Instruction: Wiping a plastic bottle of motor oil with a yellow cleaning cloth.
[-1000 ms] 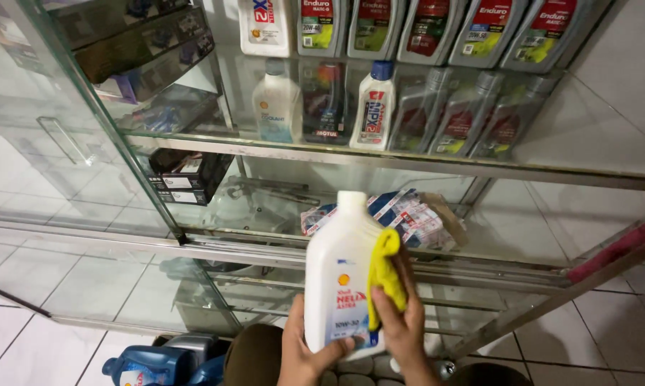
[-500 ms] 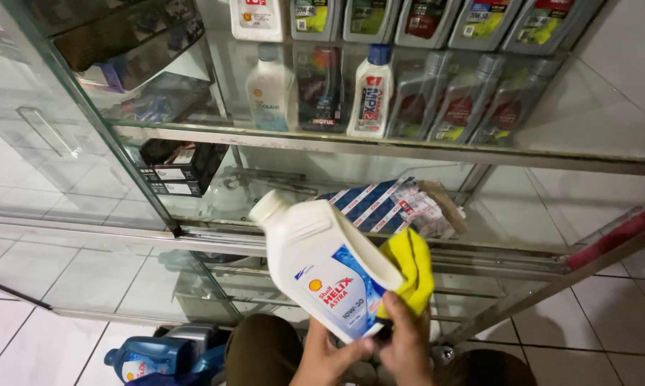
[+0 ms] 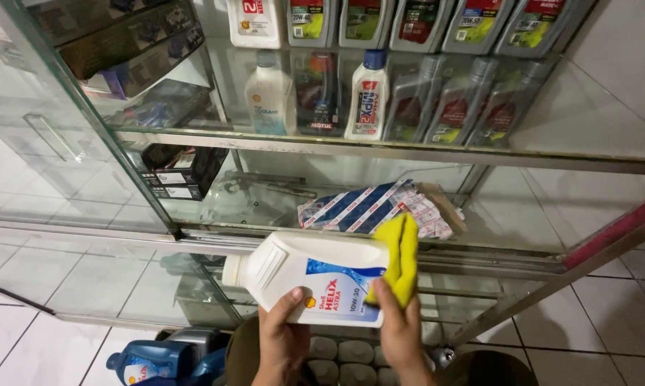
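Both my hands are busy mid-wipe: my left hand (image 3: 283, 336) grips the white oil jug (image 3: 315, 275) lying sideways, cap toward nine o'clock (before the glass shelf (image 3: 380, 151)), my right hand (image 3: 401, 336) pressing the yellow cloth (image 3: 401, 261) at three o'clock, so turning it comes next, I judge.

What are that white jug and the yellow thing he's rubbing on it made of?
The white jug looks like moulded plastic: opaque, smooth, with a soft sheen and ribbed shoulder near the cap. The yellow cloth seems to be soft fabric, perhaps microfibre: matte, and it folds limply in the right hand. The left hand supports the jug from below.
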